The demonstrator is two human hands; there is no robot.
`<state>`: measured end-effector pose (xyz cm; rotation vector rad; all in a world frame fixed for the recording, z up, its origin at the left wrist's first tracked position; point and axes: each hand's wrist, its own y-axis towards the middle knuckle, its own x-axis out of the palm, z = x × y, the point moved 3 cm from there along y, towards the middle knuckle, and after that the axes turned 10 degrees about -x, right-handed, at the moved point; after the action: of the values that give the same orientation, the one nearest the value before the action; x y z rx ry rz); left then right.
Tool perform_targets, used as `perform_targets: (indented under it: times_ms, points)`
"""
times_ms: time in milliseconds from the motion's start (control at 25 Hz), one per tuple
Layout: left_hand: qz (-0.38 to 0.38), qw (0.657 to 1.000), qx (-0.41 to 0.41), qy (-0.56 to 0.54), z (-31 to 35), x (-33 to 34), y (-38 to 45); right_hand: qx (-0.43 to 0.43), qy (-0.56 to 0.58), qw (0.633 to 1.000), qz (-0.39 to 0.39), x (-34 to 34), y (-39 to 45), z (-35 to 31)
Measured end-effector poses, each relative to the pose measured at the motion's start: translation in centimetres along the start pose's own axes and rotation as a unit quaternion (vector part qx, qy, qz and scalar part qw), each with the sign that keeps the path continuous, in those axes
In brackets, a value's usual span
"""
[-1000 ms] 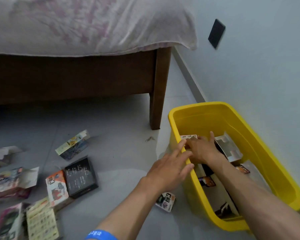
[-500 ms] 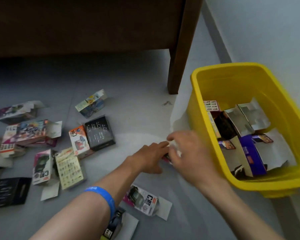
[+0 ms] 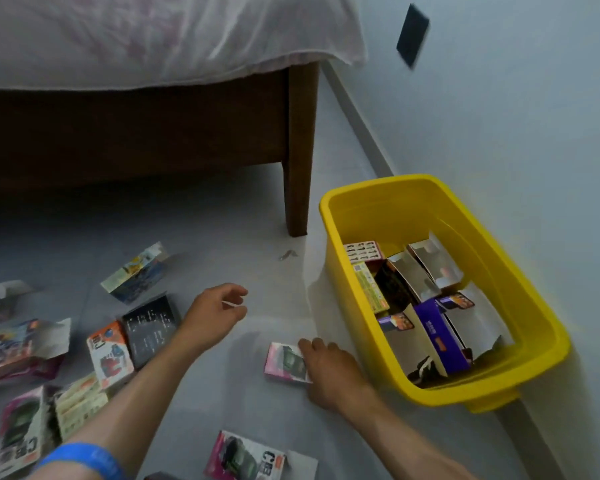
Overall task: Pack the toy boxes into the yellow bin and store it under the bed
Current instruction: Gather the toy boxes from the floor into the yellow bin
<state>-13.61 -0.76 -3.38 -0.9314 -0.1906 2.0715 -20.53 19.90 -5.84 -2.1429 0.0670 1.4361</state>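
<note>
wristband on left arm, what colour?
Blue. The wristband shows at the bottom left of the head view.

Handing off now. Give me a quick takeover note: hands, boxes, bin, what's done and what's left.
Right hand: fingers resting on a pink toy box on the floor, not lifted.
Left hand: empty, loosely curled above the floor.
Yellow bin: by the wall beside the bed leg, several boxes already inside.
Left: about ten boxes scattered on the floor, mostly on the left side; then slide the bin under the bed.
</note>
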Motion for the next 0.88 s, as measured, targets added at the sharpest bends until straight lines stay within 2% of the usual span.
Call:
perform_targets:
  times_ms: [40, 120, 160, 240, 280, 320, 360, 400, 440, 480, 520, 560, 600, 640, 720, 760, 800, 880]
  points:
    - [0.019, 1.000, 0.007, -0.023, 0.3, -0.3, 0.5, -0.018, 0.061, 0.997, 0.044, -1.1, -1.1, -0.4]
    - [0.053, 0.996, 0.023, -0.074, 0.9, -1.0, 1.3, -0.032, 0.202, 0.966, 0.160, -5.2, -4.7, 0.0]
    - [0.073, 0.994, 0.025, -0.081, 0.9, -1.7, 1.5, -0.021, 0.220, 0.947, 0.233, -8.2, -6.4, 1.1]
    - [0.085, 0.995, 0.025, -0.040, -0.2, -2.4, 1.4, -0.002, 0.120, 0.917, 0.380, -14.4, -9.1, 4.6]
    - [0.054, 0.998, 0.029, -0.001, -0.5, -2.1, 0.9, 0.010, 0.075, 0.904, 0.422, -17.2, -9.8, 6.6]
    - [-0.015, 0.998, 0.036, 0.052, -0.5, -1.3, -0.1, 0.024, 0.047, 0.906, 0.419, -19.6, -9.6, 8.4]
    - [-0.108, 0.984, 0.037, 0.135, -0.9, -0.2, -1.1, 0.055, 0.027, 0.925, 0.374, -21.5, -8.3, 9.9]
    - [-0.211, 0.945, 0.032, 0.248, -2.1, 1.3, -2.7, 0.079, 0.012, 0.946, 0.316, -22.3, -6.8, 10.3]
    - [-0.310, 0.874, 0.044, 0.373, -3.2, 2.8, -4.4, 0.084, 0.005, 0.951, 0.299, -21.8, -5.6, 9.9]
    - [-0.367, 0.802, 0.078, 0.465, -4.4, 4.2, -5.8, 0.066, 0.000, 0.938, 0.340, -20.9, -5.1, 8.9]
    - [-0.389, 0.749, 0.122, 0.523, -6.0, 5.3, -7.4, 0.022, 0.005, 0.912, 0.410, -19.0, -5.0, 7.4]
    - [-0.383, 0.717, 0.169, 0.557, -7.1, 6.1, -8.8, -0.026, 0.029, 0.888, 0.458, -16.3, -5.9, 5.4]
    - [-0.354, 0.714, 0.201, 0.569, -7.8, 6.6, -9.7, -0.074, 0.051, 0.885, 0.456, -12.9, -7.0, 3.2]
    - [-0.321, 0.739, 0.211, 0.553, -8.2, 6.7, -9.9, -0.118, 0.074, 0.901, 0.411, -9.5, -7.7, 1.1]
    - [-0.263, 0.821, 0.213, 0.459, -6.5, 5.9, -9.5, -0.164, 0.105, 0.961, 0.196, -3.4, -7.6, -2.5]
    - [-0.223, 0.861, 0.232, 0.395, -4.3, 5.1, -8.6, -0.149, 0.105, 0.977, 0.109, -1.6, -7.5, -3.2]
    - [-0.185, 0.884, 0.261, 0.341, -1.4, 4.0, -7.6, -0.129, 0.107, 0.981, 0.098, -1.1, -7.0, -3.2]
    - [-0.145, 0.894, 0.334, 0.262, 4.6, 1.8, -6.3, -0.120, 0.149, 0.951, 0.243, -4.7, -6.7, -2.0]
